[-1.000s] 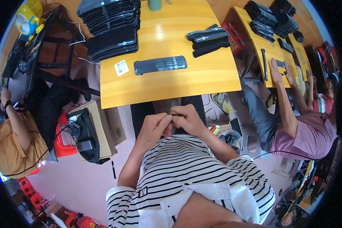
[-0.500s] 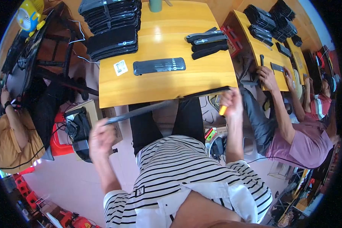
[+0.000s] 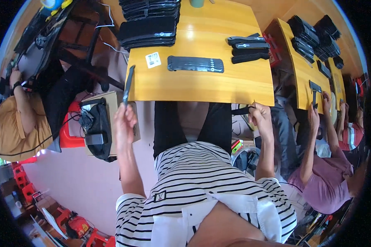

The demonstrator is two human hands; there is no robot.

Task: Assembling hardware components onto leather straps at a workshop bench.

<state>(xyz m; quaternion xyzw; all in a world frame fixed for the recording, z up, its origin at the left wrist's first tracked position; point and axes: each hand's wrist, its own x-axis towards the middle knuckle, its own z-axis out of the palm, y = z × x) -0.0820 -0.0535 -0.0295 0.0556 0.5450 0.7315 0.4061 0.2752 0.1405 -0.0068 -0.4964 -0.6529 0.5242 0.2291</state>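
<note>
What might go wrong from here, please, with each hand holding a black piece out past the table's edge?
The long black strip in the left hand is pinched only at its lower end, so it could tip or knock the white label on the yellow table. The right hand holds a small black piece off the table; a slip would likely drop it to the cluttered floor. A neighbour's hand works close by, so elbows could bump.

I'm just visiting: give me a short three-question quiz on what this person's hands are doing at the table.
1. True or false: the left hand holds a thin dark strip upright beside the yellow table.
2. What does the right hand pinch?
A. a black strap piece
B. a cup
C. a phone
3. Which long item lies flat mid-table?

Key: 1 true; 2 A; 3 the black pouch.
</note>
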